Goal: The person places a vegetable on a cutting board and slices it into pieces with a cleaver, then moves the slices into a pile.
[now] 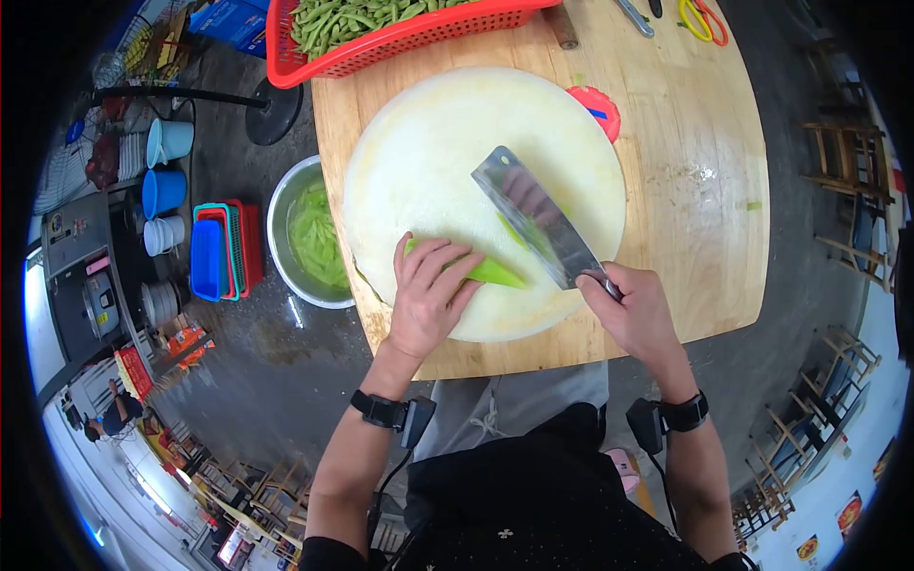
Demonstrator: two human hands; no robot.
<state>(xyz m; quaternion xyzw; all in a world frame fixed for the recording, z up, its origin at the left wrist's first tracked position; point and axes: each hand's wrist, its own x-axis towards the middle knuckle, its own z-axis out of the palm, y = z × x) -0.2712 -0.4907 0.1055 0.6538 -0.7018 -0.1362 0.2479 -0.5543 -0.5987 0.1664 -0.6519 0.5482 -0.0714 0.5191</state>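
Note:
My right hand [633,309] grips the dark handle of a cleaver [543,219], whose broad, shiny blade slants up and left over a round white cutting board [457,114]. My left hand [428,295] presses a long, bright green peeled vegetable stem [495,273] onto the board, its fingers curled over it. The stem's pointed end sticks out toward the blade, a small gap apart. Another green piece [514,231] shows partly from behind the cleaver, and the blade hides the rest of it.
Beside the wooden table [705,209], a metal bowl [276,238] holds green pieces in liquid. A red basket [409,49] of green pods stands at the far edge. Scissors [705,21] and a red round item [598,109] lie on the table. Buckets [165,193] stand left.

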